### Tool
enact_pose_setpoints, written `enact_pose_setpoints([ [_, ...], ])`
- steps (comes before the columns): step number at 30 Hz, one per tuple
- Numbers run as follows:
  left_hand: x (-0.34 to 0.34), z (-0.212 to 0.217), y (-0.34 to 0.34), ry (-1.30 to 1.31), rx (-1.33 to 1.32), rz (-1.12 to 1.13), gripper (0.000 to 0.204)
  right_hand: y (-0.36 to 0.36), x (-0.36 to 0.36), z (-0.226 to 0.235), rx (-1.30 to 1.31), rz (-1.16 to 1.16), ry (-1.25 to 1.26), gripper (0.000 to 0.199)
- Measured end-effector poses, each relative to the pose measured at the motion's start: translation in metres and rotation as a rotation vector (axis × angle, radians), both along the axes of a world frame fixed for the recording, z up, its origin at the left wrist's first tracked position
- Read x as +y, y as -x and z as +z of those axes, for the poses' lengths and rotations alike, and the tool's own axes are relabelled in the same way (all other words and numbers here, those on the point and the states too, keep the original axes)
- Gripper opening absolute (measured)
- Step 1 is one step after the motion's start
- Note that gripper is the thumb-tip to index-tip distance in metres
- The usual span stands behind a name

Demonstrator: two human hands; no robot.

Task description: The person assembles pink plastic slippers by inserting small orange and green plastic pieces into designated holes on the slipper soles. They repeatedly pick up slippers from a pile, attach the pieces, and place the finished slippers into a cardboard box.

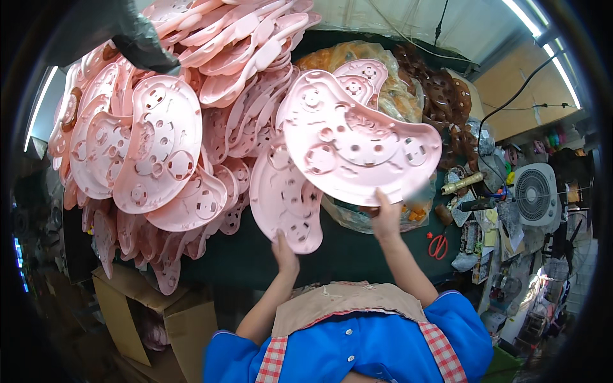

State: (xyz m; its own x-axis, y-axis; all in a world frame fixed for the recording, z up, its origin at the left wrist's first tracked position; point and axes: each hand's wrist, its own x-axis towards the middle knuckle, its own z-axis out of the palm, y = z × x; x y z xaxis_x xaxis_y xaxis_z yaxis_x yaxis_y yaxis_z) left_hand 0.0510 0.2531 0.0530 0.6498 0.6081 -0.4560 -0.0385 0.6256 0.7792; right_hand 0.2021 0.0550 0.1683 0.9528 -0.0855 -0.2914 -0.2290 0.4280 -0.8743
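Note:
A large pink molded plastic shell [364, 166], curved like a bean and dotted with holes and ribs, is held up by its lower edge. My right hand [386, 220] is closed on that edge. To its left, my left hand [285, 256] grips the bottom end of a second pink plastic shell [281, 198], whose upper part is partly covered by the first. A third pink shell [367, 69] shows behind the raised one. At the left, a tall heap of similar pink shells [159, 143] spreads over the table and past its front edge.
Clear bags of orange pieces [408, 96] and dark brown molded parts [440, 92] lie at the back. Red-handled scissors [438, 246] rest on the dark green table [223, 258], right of my arm. A grey fan [535, 195] stands far right. A cardboard box [191, 325] sits below left.

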Motion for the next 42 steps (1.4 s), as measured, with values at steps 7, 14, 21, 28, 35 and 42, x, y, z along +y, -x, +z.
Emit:
enact_pose_setpoints([
  [7, 0.002, 0.038, -0.127, 0.562, -0.39, -0.076, 0.105, -0.061, -0.044, 0.02, -0.076, 0.703, 0.485, 0.026],
  [14, -0.002, 0.006, -0.179, 0.019, -0.016, -0.225, 0.071, -0.269, -0.08, -0.125, -0.233, 0.589, 1.157, 0.05],
  [21, 0.014, 0.02, -0.179, 0.004, -0.131, -0.279, 0.064, -0.207, -0.076, -0.118, -0.226, 0.471, 0.951, 0.027],
  [28, 0.07, 0.12, -0.154, 0.345, -0.05, -0.367, 0.057, -0.11, -0.067, -0.014, -0.118, 0.452, 0.439, 0.039],
  [35, 0.133, 0.148, -0.073, 0.222, -0.469, 0.19, 0.08, -0.082, 0.136, -0.032, -0.402, 0.722, 0.583, 0.052],
  [42, 0.112, 0.086, 0.047, 0.317, -0.232, 0.324, 0.085, -0.06, 0.275, -0.077, -0.087, 0.776, 0.236, 0.058],
])
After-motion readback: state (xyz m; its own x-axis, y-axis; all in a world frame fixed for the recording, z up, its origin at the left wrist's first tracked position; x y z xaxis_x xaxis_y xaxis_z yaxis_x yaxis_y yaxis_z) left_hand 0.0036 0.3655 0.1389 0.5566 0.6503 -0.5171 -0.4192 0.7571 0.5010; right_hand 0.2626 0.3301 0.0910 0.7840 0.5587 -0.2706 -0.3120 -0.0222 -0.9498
